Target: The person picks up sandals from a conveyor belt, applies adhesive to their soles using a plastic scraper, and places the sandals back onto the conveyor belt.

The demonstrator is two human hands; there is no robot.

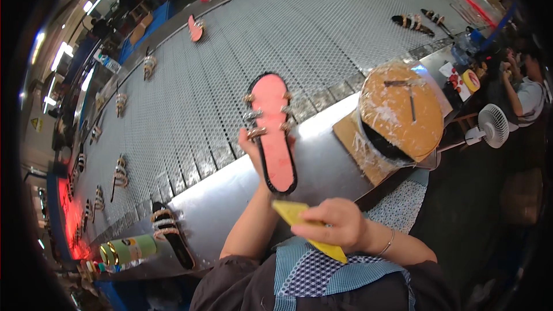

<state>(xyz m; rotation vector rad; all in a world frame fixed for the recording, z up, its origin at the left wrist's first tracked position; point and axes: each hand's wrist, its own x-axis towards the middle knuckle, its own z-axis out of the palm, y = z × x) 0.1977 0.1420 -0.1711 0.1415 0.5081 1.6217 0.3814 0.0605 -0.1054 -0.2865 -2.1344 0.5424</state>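
Note:
My left hand (pixel 248 145) grips a sandal (pixel 276 158) from behind, its fingers wrapped around the edges by the straps. The pink underside of the sole faces up, with a black rim and shiny metallic straps bulging at both sides. Just below its heel end, my right hand (pixel 339 224) pinches a flat, thin yellow piece (pixel 291 212); whether it is a scraper or a folded card I cannot make out. Another sandal (pixel 173 235), black with banded straps, lies on the metal ledge (pixel 213 210) at the lower left.
Beyond the ledge runs a wide mesh conveyor belt (pixel 213 92) carrying several sandals. A round tub with a tan lid (pixel 397 109) stands on a wooden board (pixel 350 138) to the right. A green can (pixel 129 250) lies at lower left. A white fan (pixel 493 125) and another person (pixel 527 98) are at right.

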